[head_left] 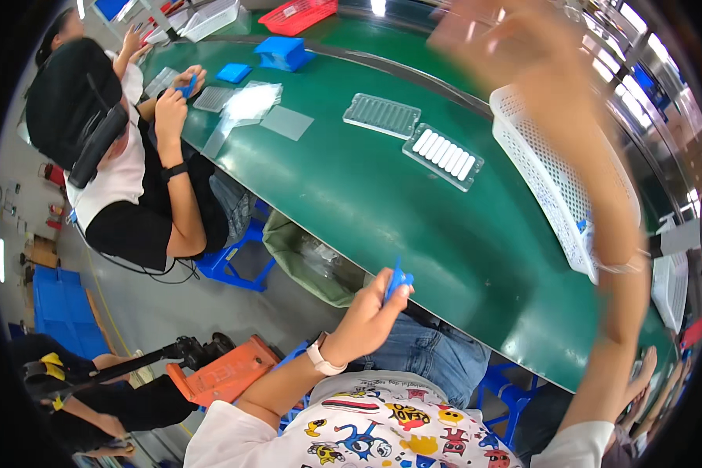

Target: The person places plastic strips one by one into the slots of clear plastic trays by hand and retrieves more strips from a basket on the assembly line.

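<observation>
Close to the table's near edge, my left hand (369,313) pinches a small blue piece (398,282) between thumb and fingers; its exact kind does not show. My right hand (515,47) is raised high at the upper right, above the far side of the table, and motion smears its fingers. Below that arm stands a white perforated plastic basket (529,168), partly hidden by the forearm, with small blue bits inside. Between the hands lie a clear ribbed tray (382,115) and a second clear tray (471,181) bearing a row of several white rods.
On the green table (327,199), clear plastic sheets (287,122) and blue blocks (282,53) lie toward the left. A co-worker (125,179) sits there handling a blue piece. A red basket (298,15) stands at the back. An olive bag (308,261) hangs open below the near edge.
</observation>
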Demonstrator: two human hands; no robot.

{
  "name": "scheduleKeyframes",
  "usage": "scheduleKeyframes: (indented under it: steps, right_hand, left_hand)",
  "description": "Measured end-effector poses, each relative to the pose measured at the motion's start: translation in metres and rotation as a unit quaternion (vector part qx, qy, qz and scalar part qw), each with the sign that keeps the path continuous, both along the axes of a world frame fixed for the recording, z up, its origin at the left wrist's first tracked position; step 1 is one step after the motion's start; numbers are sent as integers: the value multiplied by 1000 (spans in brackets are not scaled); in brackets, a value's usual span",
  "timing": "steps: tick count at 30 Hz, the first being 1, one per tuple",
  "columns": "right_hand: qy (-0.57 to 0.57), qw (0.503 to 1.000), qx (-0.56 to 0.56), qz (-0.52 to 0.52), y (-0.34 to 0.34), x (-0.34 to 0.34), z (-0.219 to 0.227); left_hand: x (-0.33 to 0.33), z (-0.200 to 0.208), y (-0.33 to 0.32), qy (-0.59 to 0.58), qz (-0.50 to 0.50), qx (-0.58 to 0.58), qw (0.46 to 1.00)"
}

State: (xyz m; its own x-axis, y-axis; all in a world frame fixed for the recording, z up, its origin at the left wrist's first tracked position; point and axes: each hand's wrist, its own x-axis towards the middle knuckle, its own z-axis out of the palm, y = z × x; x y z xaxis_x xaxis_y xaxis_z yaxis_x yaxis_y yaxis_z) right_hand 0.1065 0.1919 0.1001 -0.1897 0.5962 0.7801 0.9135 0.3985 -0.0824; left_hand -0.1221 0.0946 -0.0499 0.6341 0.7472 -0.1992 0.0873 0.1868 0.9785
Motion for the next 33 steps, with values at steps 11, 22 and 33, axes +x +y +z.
scheduleKeyframes:
  steps: [11,22,33]
  right_hand:
    - [-18,940,-330,-90,129,15,-129]
    - [-37,970,-242,4,-79,-23,-71]
    - [-12,960,-179,-215,-202,-25,-149]
  left_hand:
    - [0,9,-23,-2,-131,-34,991]
    - [3,-4,-26,-130,-182,45,974]
    - [7,-8,-52,-142,-284,49,947]
